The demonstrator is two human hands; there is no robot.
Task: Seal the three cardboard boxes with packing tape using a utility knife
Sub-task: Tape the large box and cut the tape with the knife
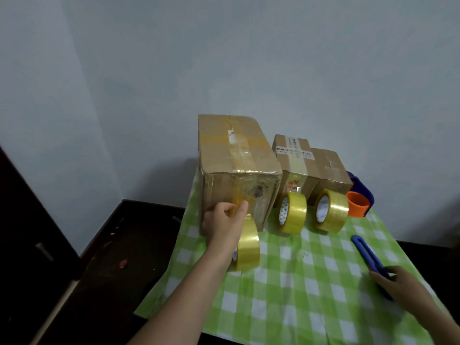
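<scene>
A large cardboard box (236, 155) stands on the green checked cloth, with tape across its top and down its front. My left hand (224, 222) pinches the strip of yellow tape against the box's front face; the roll (249, 247) hangs from that strip just below the hand. Two smaller boxes (291, 158) (328, 170) stand to the right of the large one. My right hand (403, 290) grips the blue utility knife (368, 255), which lies low over the cloth at the right and points away from me.
Two more yellow tape rolls (292, 211) (331, 210) stand on edge in front of the small boxes. A blue and orange tape dispenser (358, 197) sits at the far right. The cloth (286, 282) covers a dark table (119, 245) against a pale wall.
</scene>
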